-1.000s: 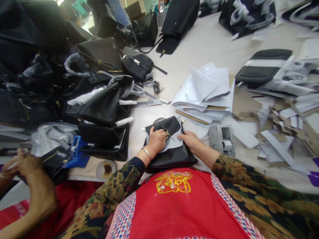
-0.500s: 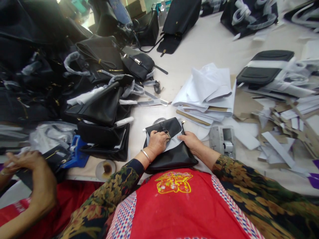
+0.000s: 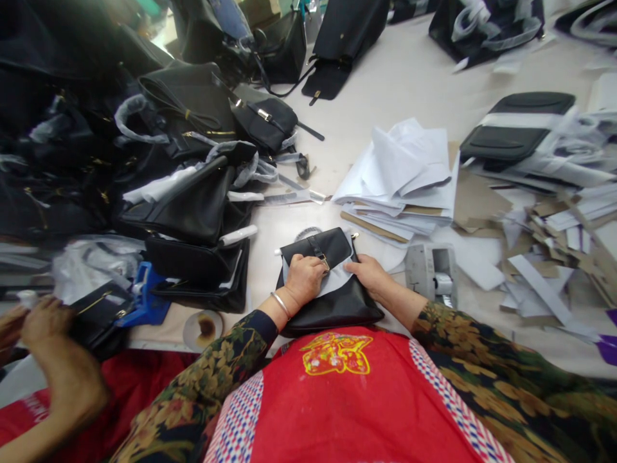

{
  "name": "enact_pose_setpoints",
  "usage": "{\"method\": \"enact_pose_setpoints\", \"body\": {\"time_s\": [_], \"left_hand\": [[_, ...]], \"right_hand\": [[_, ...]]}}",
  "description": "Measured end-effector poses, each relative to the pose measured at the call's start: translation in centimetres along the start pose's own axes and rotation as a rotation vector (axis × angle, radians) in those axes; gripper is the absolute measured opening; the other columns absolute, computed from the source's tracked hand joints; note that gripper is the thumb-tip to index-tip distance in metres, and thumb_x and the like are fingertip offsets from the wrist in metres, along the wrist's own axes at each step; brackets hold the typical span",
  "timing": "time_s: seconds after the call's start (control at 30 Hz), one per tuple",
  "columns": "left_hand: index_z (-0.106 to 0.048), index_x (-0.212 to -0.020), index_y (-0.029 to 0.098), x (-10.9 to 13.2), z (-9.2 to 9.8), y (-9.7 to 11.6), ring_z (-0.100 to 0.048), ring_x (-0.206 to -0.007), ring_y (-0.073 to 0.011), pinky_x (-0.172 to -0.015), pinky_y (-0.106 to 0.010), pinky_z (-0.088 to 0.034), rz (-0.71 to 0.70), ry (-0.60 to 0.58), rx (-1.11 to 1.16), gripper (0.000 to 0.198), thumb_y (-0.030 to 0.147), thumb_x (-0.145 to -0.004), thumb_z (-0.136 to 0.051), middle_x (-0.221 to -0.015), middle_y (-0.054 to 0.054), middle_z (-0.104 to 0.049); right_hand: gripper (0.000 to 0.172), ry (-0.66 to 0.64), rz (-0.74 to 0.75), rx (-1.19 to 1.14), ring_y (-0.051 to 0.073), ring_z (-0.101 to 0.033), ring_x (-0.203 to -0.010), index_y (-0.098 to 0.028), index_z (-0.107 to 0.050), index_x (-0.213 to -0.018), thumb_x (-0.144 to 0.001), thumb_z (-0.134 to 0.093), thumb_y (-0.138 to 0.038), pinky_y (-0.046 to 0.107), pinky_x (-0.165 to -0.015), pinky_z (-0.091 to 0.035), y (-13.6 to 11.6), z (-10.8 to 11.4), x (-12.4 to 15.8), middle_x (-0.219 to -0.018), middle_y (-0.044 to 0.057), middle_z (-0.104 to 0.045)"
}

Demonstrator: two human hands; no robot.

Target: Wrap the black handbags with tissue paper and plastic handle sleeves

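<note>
Little changed since half a second back: both hands keep place on black bag [image 3: 332, 307]; co-worker's hand [image 3: 41, 318], far out past left hand, sits lower.

Head view:
- Bag on near table [image 3: 409, 77] edge, under both hands; white sheet [image 3: 341, 278] between flap [image 3: 330, 243] and body.
- Left hand [image 3: 303, 278]: wrist bent, fingers curled over flap edge at clasp, gripping it.
- Right hand [image 3: 369, 273]: open, palm flat on bag's right side, fingertips at sheet.
- Step, as judged: closing flap over sheet. Next calls for clasp lined up, right hand steadying.
- Paper stack [image 3: 405, 173] beyond right hand.
</note>
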State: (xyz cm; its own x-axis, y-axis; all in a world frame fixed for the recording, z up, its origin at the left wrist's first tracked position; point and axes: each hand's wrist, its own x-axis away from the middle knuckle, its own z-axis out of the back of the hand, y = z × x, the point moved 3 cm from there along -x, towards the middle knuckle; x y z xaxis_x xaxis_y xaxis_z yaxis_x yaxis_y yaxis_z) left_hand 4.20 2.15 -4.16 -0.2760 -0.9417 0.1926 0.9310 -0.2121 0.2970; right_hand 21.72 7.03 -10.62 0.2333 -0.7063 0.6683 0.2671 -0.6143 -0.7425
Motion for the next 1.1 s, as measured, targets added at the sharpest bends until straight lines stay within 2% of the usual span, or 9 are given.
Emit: {"method": "enact_pose_setpoints", "body": {"time_s": [0.17,0.33,0.47,0.63,0.83,1.1], "left_hand": [[-0.073,-0.099,0.018,-1.3,-0.2,-0.1,-0.066,-0.095,-0.0232,-0.084,-0.040,-0.041,0.023,0.005,0.012,0.025,0.022,-0.097,-0.048,-0.101,-0.010,-0.073],[-0.074,-0.091,0.018,-2.0,0.3,-1.7,-0.067,-0.093,-0.0225,-0.084,-0.033,-0.048,0.219,0.032,0.132,0.021,0.028,-0.094,-0.056,-0.099,-0.009,-0.074],[-0.073,-0.080,0.018,-2.5,1.0,-2.9,-0.066,-0.082,-0.0209,-0.078,-0.032,-0.049,0.315,0.006,0.224,0.020,0.028,-0.091,-0.059,-0.085,-0.007,-0.074],[-0.070,-0.072,0.018,-2.9,1.4,-3.7,-0.062,-0.070,-0.0168,-0.069,-0.028,-0.047,0.367,-0.032,0.378,0.019,0.026,-0.087,-0.061,-0.070,-0.002,-0.069],[-0.069,-0.072,0.018,-2.4,1.0,-2.9,-0.063,-0.070,-0.0180,-0.070,-0.030,-0.048,0.367,-0.023,0.319,0.021,0.027,-0.089,-0.060,-0.074,-0.004,-0.070],[-0.071,-0.084,0.019,-1.9,0.1,-1.1,-0.068,-0.090,-0.0230,-0.082,-0.033,-0.052,0.326,-0.023,0.119,0.017,0.028,-0.092,-0.059,-0.093,-0.009,-0.074]], "right_hand": [[0.027,0.006,-0.021,0.004,0.020,-0.065,-0.069,-0.017,-0.071,-0.091,-0.066,-0.069,-0.029,0.028,-0.063,-0.050,0.0,0.0,-0.1,-0.072,0.003,-0.072],[0.024,-0.004,-0.019,-0.011,0.021,-0.065,-0.068,-0.019,-0.071,-0.089,-0.066,-0.069,-0.029,0.027,-0.061,-0.050,0.0,0.1,-0.2,-0.069,0.003,-0.071],[0.023,-0.010,-0.018,-0.026,0.021,-0.066,-0.067,-0.018,-0.071,-0.086,-0.067,-0.069,-0.030,0.027,-0.060,-0.050,0.3,0.1,-0.4,-0.069,0.003,-0.071],[0.022,-0.014,-0.028,-0.052,0.020,-0.066,-0.067,-0.018,-0.072,-0.085,-0.065,-0.070,-0.027,0.027,-0.061,-0.051,0.5,0.1,-0.5,-0.067,0.002,-0.071],[0.022,0.021,-0.056,-0.072,0.020,-0.066,-0.065,-0.017,-0.071,-0.083,-0.062,-0.069,-0.021,0.027,-0.060,-0.052,0.5,-0.1,-0.6,-0.066,0.001,-0.070],[0.022,0.024,-0.063,-0.081,0.019,-0.066,-0.065,-0.017,-0.072,-0.083,-0.062,-0.069,-0.022,0.027,-0.060,-0.052,0.1,-0.3,-0.3,-0.065,0.001,-0.070]]}}
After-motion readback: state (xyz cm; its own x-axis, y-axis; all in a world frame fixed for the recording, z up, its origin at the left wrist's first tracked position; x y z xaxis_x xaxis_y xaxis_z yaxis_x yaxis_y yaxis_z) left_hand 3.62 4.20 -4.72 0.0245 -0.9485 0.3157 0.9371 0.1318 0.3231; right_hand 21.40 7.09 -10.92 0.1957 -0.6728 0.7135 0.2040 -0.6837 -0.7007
